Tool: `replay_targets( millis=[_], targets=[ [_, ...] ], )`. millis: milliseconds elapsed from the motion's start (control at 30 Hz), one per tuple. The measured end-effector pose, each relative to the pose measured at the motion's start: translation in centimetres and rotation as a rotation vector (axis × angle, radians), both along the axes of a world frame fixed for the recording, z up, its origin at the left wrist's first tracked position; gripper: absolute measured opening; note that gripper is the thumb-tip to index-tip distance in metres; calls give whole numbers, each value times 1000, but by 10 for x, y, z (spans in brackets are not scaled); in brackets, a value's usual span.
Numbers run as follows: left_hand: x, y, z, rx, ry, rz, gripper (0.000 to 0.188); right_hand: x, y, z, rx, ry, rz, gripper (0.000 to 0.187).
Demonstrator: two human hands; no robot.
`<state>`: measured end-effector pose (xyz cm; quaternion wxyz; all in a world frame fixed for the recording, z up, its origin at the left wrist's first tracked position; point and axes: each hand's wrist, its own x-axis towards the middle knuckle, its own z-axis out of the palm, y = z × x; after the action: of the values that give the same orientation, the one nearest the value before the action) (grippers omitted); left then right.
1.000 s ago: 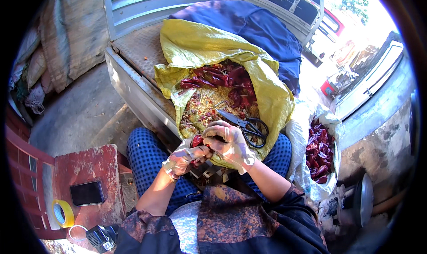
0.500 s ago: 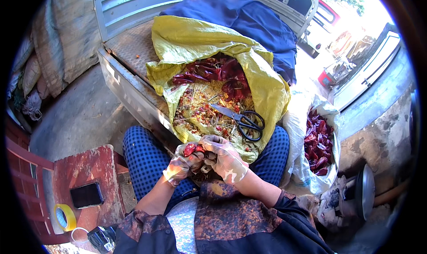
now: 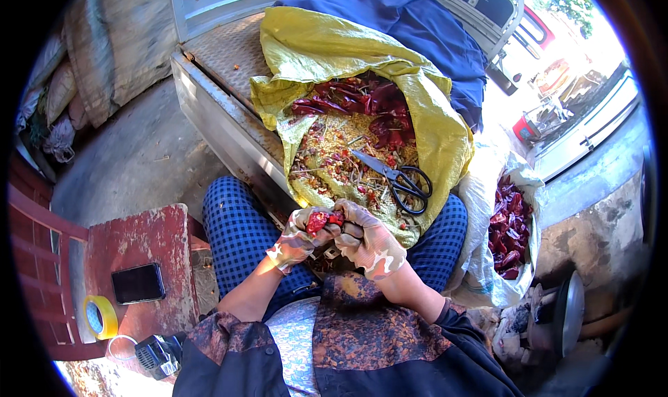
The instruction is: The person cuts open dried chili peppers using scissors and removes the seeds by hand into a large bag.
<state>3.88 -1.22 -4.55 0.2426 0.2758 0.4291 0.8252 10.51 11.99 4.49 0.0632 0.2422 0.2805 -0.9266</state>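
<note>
Both hands up over the lap, patterned gloves on. Left hand (image 3: pixel 299 241) curled round a red pepper (image 3: pixel 317 221), its bright side showing above the fingers. Right hand (image 3: pixel 374 242) bent in close against it, fingertips turned inward; whether they pinch the pepper I can't tell. The pepper sits just this side of the yellow sack (image 3: pixel 440 112), where loose seeds (image 3: pixel 348 134) lie spread and scissors (image 3: pixel 374 164) rest on top. My judgement: steady it with the left, work with the right in small pulls; the skin looks dry and could crack. Better held over the sack's mouth, so crumbs drop inside.
</note>
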Motion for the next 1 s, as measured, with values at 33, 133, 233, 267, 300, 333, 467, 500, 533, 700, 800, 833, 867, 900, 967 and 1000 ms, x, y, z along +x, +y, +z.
replay_targets(
  millis=[33,133,233,267,300,333,467,500,533,700,800,833,867,900,967,1000],
  targets=[
    [0,1,2,-63,88,57,27,1,1,-1,-38,2,4,4],
    [1,4,10,-45,122,66,26,-3,18,-10,-278,59,93,6],
    [-4,2,3,18,-83,-51,26,-1,12,5,25,137,69,7],
    [-7,2,-1,30,-172,-98,26,-1,12,6,138,171,53,8],
    [-7,0,2,39,-212,-125,26,-1,11,7,256,199,35,9],
    [-8,-2,6,49,-251,-151,25,-1,11,9,374,221,13,11],
    [-19,-9,4,180,-276,-172,38,-3,20,26,900,176,108,25],
    [-21,-7,5,207,-298,-168,37,-4,26,18,1074,316,136,29],
    [-22,-9,4,230,-325,-156,37,-7,33,14,1139,372,174,28],
    [-20,-7,3,175,-347,-151,51,-48,110,15,1032,385,-23,19],
    [-21,-4,0,313,-348,-289,50,-61,141,30,2225,281,300,18],
    [-18,-2,6,261,-359,-279,55,-63,150,18,2119,304,279,19],
    [-18,-1,13,254,-394,-300,56,-64,160,8,1938,223,250,21],
    [-18,-3,17,242,-434,-308,58,-67,154,7,1746,154,209,23],
    [-18,-6,16,220,-473,-322,60,-64,148,11,1978,121,252,26],
    [-19,-3,14,241,-499,-339,59,-65,160,1,1943,205,205,24]
  ],
)
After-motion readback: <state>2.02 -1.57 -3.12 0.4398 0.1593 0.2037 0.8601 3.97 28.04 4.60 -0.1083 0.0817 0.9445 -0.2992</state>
